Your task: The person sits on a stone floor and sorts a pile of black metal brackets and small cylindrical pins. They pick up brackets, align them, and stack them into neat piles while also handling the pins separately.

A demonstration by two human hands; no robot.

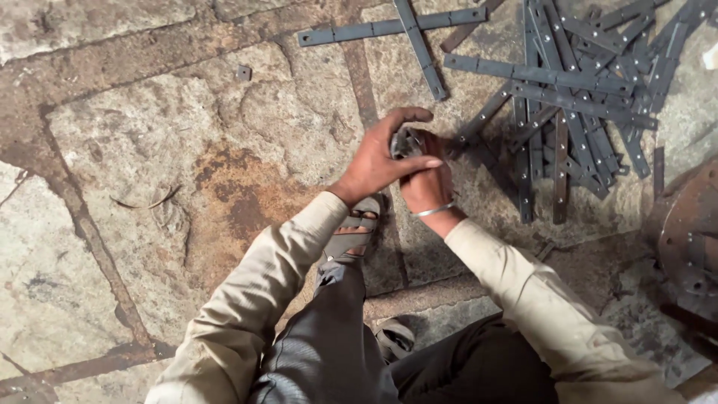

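While both hands are brought together over the stone floor (187, 150), a small dark metal piece (406, 142) is gripped between them. The left hand (383, 159) is curled over the piece from the left, thumb laid across the right hand (428, 179), which is closed beneath it. A metal bangle (434, 211) is worn on the right wrist. Just right of the hands, a heap of flat perforated metal strips (576, 97) is spread; two crossed strips (411, 30) are laid at the far side. A sandalled foot (351, 236) is seen near the hands.
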